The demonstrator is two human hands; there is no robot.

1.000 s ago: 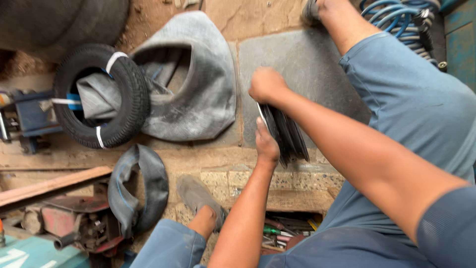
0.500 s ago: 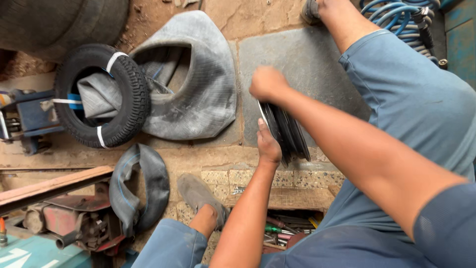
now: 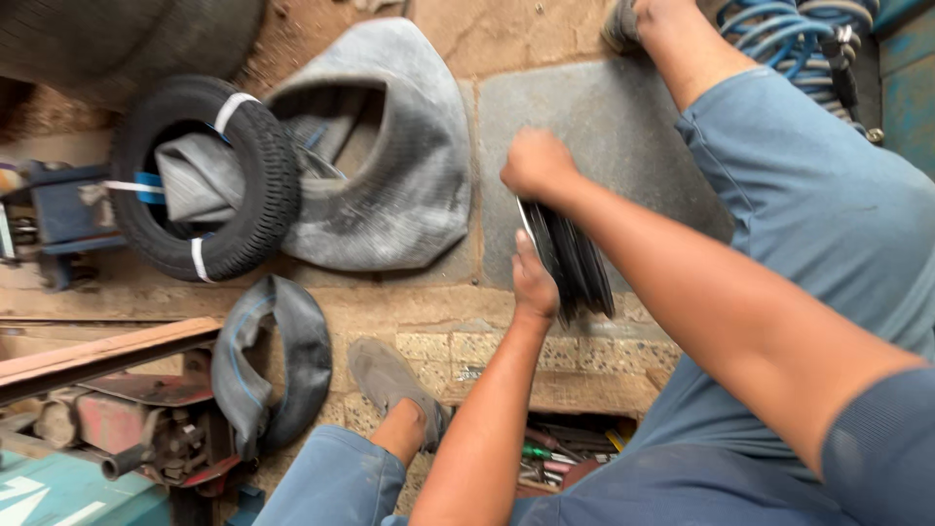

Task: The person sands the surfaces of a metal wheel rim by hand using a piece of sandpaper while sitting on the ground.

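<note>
Since everything sits around that grey stone slab (image 3: 623, 127), I'll use it as the anchor: just left of it lies a big floppy grey inner tube (image 3: 409, 166), and further left a small black tyre (image 3: 200, 175) strapped with white bands and a blue tape label, grey rubber stuffed in its hole. Below the slab's left corner a smaller black inner tube (image 3: 278, 356) stands folded. Over the slab's lower edge, both hands work a bunched black rubber tube (image 3: 575, 263). The right hand (image 3: 538, 164) is fisted tight on its top end, and the left hand (image 3: 534, 282) presses against its side; I can't tell if those fingers wrap it. I'd guess it's light, soft and bendy, a bit grippy, easiest held at the folded ends. Blue coiled hose (image 3: 789, 29) sits at the slab's upper right.
</note>
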